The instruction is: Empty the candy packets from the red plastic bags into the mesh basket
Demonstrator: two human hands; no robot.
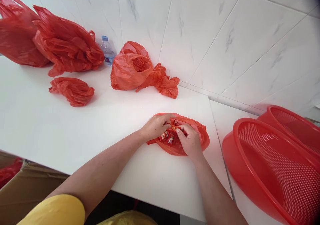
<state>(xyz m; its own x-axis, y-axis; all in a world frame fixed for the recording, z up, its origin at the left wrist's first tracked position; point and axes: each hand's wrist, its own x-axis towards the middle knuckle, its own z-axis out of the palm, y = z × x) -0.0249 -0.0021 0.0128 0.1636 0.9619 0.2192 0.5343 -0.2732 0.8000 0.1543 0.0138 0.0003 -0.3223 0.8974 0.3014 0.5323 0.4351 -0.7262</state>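
A red plastic bag (183, 145) lies on the white table top (120, 118), its mouth gathered open. Several small wrapped red-and-white packets (167, 137) show inside it. My left hand (155, 127) rests on the bag's upper edge, with its fingers curled over the thin plastic. My right hand (189, 141) is just beside it, fingertips pinched together at the bag's mouth, right next to the packets. The hands hide much of the bag's opening, and I cannot tell whether a packet is between my right fingers.
Crumpled red plastic bags (67, 43) and a plastic water bottle (108, 50) stand against the marble-look tile wall (210, 35). Two stacked red perforated basins (271, 170) sit at right. A cardboard box (25, 188) lies below the table's front edge at left.
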